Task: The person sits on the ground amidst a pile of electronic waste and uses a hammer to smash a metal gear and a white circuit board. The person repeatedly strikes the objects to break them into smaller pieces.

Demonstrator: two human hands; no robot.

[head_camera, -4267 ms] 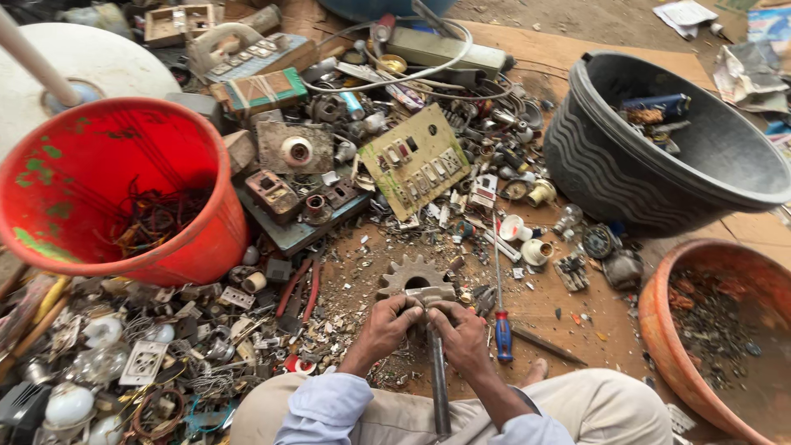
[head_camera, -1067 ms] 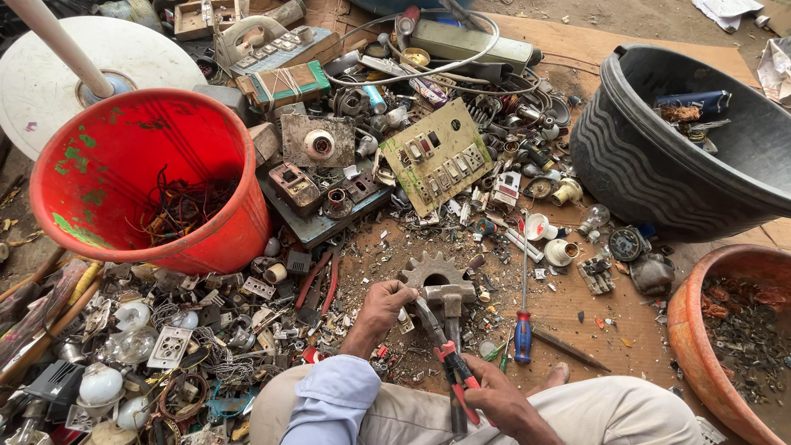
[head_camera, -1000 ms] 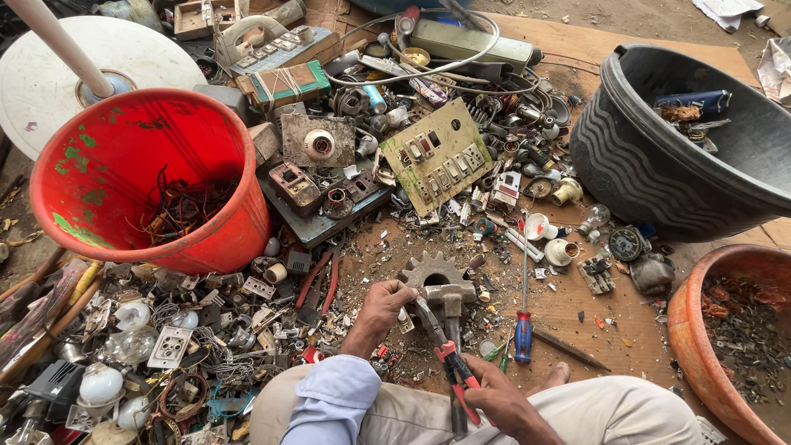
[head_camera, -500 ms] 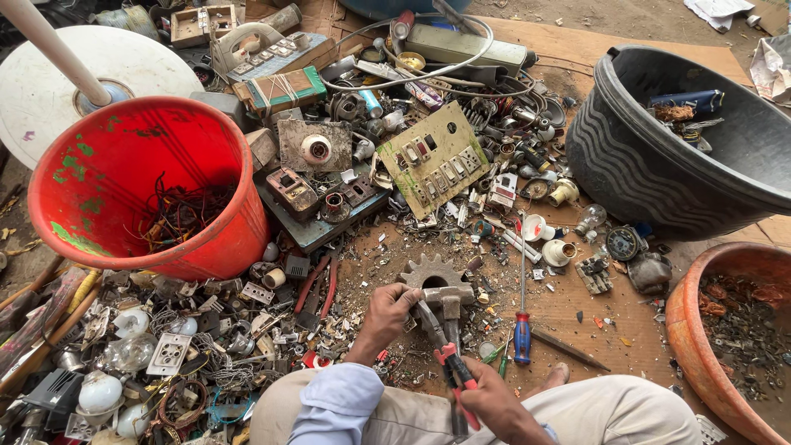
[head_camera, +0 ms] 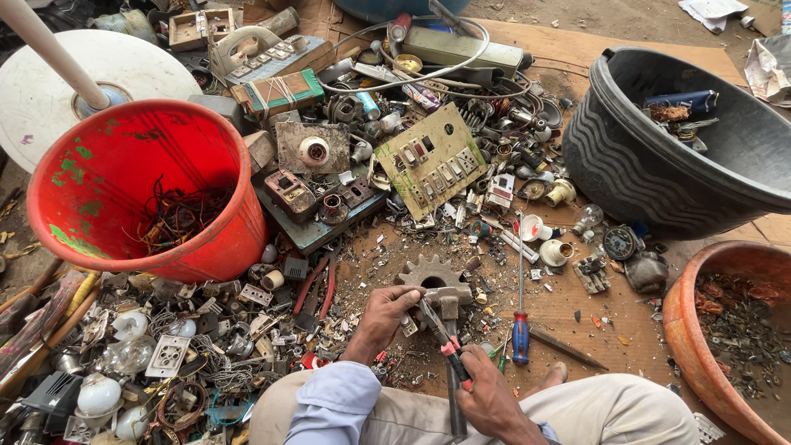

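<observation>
Gripping red-handled pliers (head_camera: 443, 342), the right hand (head_camera: 486, 395) has its fingers clamped on the handles, while the left hand (head_camera: 386, 306) pinches a small part (head_camera: 409, 324) just beside the gear wheel (head_camera: 434, 276). With the plier tips touching that part, a slip would likely nip the left fingertips or flick the piece into the scrap nearby.

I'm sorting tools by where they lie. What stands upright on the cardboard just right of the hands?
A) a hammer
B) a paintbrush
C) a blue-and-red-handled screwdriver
C: the screwdriver lies beside the right hand, its shaft pointing away from the person.
</observation>
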